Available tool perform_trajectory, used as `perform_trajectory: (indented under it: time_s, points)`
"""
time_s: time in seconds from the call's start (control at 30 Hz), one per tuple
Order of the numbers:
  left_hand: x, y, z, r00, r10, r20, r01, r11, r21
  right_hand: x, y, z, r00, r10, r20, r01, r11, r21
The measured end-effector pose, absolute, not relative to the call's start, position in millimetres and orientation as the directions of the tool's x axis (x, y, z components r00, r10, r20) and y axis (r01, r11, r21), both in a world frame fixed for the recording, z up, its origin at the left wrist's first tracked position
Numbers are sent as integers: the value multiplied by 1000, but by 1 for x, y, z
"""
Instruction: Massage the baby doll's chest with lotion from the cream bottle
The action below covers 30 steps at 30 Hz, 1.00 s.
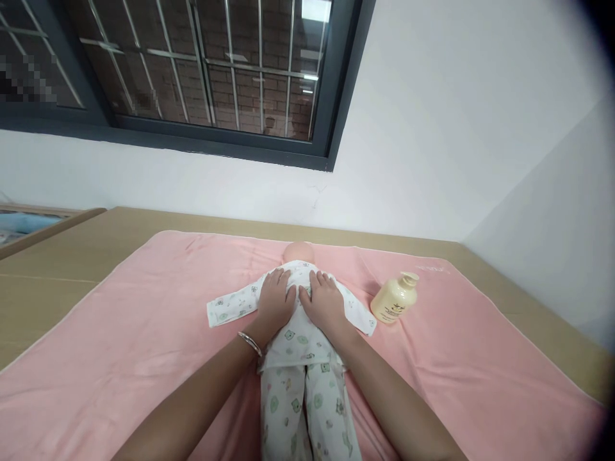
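Observation:
A baby doll (298, 252) lies on a pink blanket, dressed in a white printed top (294, 342) and matching trousers (283, 410). Only the rounded back of its head shows, so it seems to lie face down. My left hand (277, 298) rests flat on the left side of its upper back, a silver bangle (250, 343) at the wrist. On the right side, my right hand (323, 301) lies flat too, fingers stretched toward the shoulder. Both sleeves spread outward. A cream pump bottle (394, 298) stands tilted just beyond the right cuff.
The pink blanket (144, 333) covers most of a tan surface (62, 256). A white wall (413, 147) and a dark-framed barred window (331, 141) rise behind it. At the far left, a raised edge (57, 227) borders light blue cloth (29, 222).

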State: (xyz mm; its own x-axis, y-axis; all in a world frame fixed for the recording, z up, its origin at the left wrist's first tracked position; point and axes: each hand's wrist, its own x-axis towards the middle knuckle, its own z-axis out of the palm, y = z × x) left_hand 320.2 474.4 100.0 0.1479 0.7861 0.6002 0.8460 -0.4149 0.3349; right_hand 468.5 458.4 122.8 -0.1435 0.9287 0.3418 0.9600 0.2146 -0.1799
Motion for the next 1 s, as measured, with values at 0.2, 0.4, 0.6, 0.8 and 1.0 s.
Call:
perform_trajectory:
  time_s: [0.2, 0.4, 0.6, 0.8, 1.0]
  points:
    - [322, 469, 104, 160, 762, 628, 873, -406, 270, 470, 456, 129, -144, 935, 325, 963, 208, -169]
    - [321, 480, 94, 154, 777, 610, 879, -390, 274, 482, 475, 118, -254, 911, 323, 918, 333, -215]
    - [326, 468, 105, 235, 719, 654, 892, -426, 149, 475, 464, 127, -281, 912, 299, 925, 340, -167]
    - [327, 465, 110, 150, 775, 614, 899, -366, 243, 463, 437, 140, -237, 928, 289, 958, 272, -86]
    - [320, 478, 99, 185, 783, 593, 873, -408, 266, 476, 462, 131, -232, 940, 250, 945, 278, -171]
